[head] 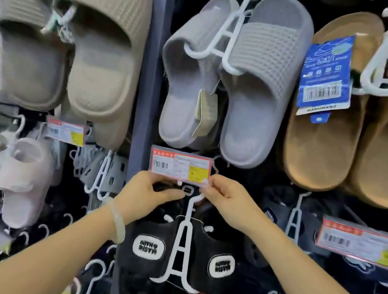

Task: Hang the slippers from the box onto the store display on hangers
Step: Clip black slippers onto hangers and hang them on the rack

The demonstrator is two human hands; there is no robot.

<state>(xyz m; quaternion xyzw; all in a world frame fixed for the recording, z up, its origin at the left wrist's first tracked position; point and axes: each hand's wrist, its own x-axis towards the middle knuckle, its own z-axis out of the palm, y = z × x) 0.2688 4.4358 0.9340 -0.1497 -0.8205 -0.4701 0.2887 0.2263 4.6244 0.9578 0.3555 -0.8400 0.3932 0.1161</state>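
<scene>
A pair of black slippers (148,245) with white oval logo patches hangs on a white plastic hanger (182,245) low in the middle of the display. The hanger's hook reaches up behind a red-and-yellow price tag (177,165). My left hand (148,190) pinches the lower left edge of that tag, fingers curled. My right hand (228,197) pinches the tag's lower right corner, right by the hanger's hook. A pale bangle sits on my left wrist.
Above hang grey slippers (246,91) on a white hanger, beige slippers (65,39) to the left, brown ones (327,141) with a blue label to the right. Pale pink slippers (20,176) hang lower left. Dark slippers and another price tag (362,242) are at the right.
</scene>
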